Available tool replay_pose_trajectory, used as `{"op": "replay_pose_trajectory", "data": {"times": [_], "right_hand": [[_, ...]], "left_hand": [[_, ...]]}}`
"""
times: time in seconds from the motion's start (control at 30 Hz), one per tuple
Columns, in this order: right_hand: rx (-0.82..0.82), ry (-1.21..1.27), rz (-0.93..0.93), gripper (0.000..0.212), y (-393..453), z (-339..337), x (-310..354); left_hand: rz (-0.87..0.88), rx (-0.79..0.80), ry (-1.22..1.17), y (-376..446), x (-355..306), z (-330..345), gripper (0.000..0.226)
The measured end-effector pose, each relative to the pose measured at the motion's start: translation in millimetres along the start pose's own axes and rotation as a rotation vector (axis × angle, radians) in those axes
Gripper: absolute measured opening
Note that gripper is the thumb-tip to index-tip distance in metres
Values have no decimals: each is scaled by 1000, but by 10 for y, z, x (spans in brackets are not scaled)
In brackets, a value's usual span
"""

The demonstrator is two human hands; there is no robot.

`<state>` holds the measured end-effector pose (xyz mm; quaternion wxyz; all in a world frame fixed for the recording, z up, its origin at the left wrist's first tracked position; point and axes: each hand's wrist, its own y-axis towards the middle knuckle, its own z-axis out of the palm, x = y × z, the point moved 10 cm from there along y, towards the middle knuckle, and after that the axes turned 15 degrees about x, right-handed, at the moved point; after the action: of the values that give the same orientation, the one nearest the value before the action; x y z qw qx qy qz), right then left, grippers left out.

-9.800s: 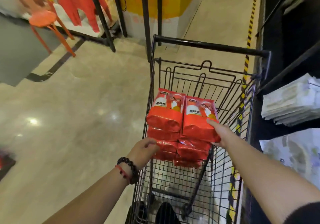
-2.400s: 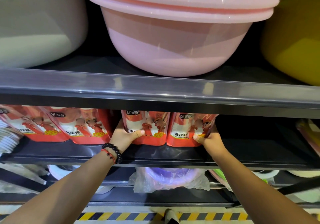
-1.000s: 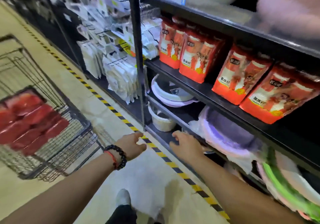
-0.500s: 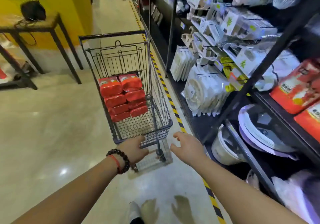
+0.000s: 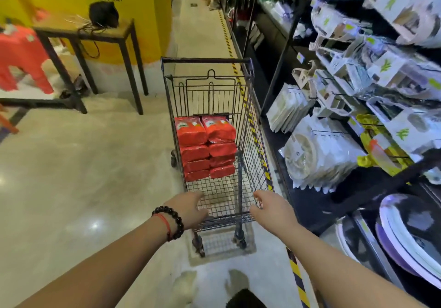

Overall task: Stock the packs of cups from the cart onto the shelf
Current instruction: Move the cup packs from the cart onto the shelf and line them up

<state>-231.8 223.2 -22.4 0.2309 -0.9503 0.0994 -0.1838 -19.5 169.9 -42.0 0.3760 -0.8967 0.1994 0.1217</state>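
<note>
A black wire cart [image 5: 250,126] stands in the aisle ahead of me. Inside it, two stacks of red packs of cups [image 5: 206,147] lean against its far half. My left hand [image 5: 188,208], with a bead bracelet on the wrist, is at the cart's near left corner, fingers apart and holding nothing. My right hand [image 5: 274,210] is at the near right corner, also open and empty. The dark shelf unit [image 5: 281,59] runs along the right; the shelf with red packs is out of view.
White plates and packaged tableware [image 5: 317,150] hang on the right shelving, with stacked basins [image 5: 410,233] lower down. A black-legged table [image 5: 83,35] and a yellow wall stand at back left, beside red stools [image 5: 21,57]. Yellow-black floor tape [image 5: 296,274] runs along the shelf.
I have turned from the shelf toward the cart and come closer to it. Both hands, empty since leaving the packs on the shelf, now reach the cart's near end.
</note>
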Motion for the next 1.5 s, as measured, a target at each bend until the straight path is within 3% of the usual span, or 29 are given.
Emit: {"op": "replay_pose_trajectory", "data": {"times": [0.4, 0.63, 0.9, 1.0, 1.1, 1.23, 1.33, 1.4, 1.5], "right_hand": [[100, 19, -42, 34, 1784, -438, -115], [226, 103, -92, 3, 2932, -611, -223], [313, 239, 11, 23, 3982, -709, -287], [292, 333, 72, 22, 4321, -695, -315], [252, 473, 168, 33, 4604, -575, -397], [222, 767, 321, 48, 4961, -337, -499], [341, 1078, 366, 56, 5132, -90, -429], [422, 1139, 406, 75, 5184, 26, -408], [439, 1120, 446, 78, 5241, 75, -448]], "left_hand": [[-158, -70, -32, 1019, 305, -858, 47], [-294, -61, -109, 1686, 358, -1304, 49], [-389, -46, -227, 2167, 643, -1499, 51], [-397, -57, -251, 2326, 746, -1530, 50], [-381, -57, -313, 2488, 841, -1492, 51], [-340, -67, -581, 2628, 941, -1385, 51], [-371, -99, -781, 2660, 1051, -1267, 52], [-395, -105, -853, 2654, 1114, -1204, 52], [-409, -111, -933, 2633, 1185, -1173, 47]]}}
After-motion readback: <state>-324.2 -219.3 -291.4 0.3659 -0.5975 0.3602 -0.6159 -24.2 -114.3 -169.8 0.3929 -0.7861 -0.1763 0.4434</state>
